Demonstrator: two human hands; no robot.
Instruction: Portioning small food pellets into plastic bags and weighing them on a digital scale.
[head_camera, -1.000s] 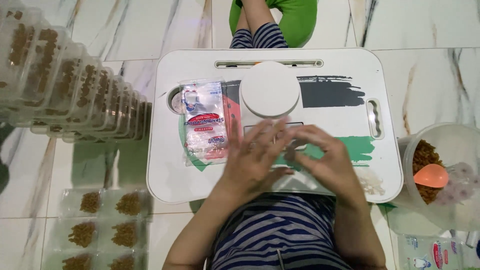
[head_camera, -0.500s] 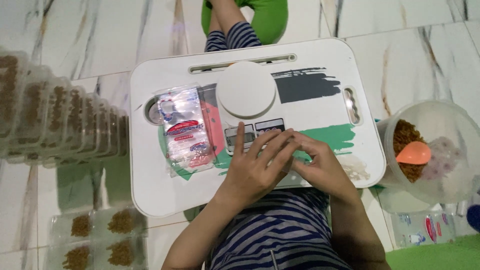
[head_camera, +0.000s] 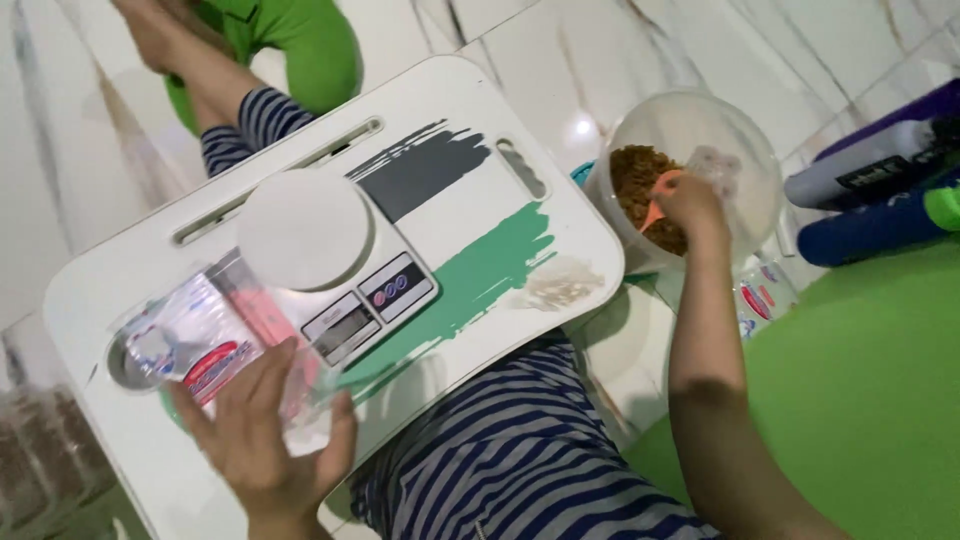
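Note:
My left hand (head_camera: 265, 435) grips a clear plastic container (head_camera: 285, 345) at the near left of a white lap tray (head_camera: 95, 290), just in front of a white kitchen scale (head_camera: 305, 230). Beside it lies a clear packet with red and blue print (head_camera: 185, 345). My right hand (head_camera: 690, 205) reaches off the tray's right side into a clear round bowl (head_camera: 745, 135). It holds an orange scoop (head_camera: 655, 212) in the brown granules (head_camera: 630, 170).
The tray rests over my striped legs and bears grey and green brush strokes (head_camera: 480, 270). Filled clear tubs (head_camera: 40, 450) stand at the lower left. Dark and blue bottles (head_camera: 880, 200) lie at the right above a green mat (head_camera: 850, 400).
My hands were together in front of the scale. Now the right hand has gone to the bowl and taken the scoop, while the left holds the clear container. The view has swung right and tilted.

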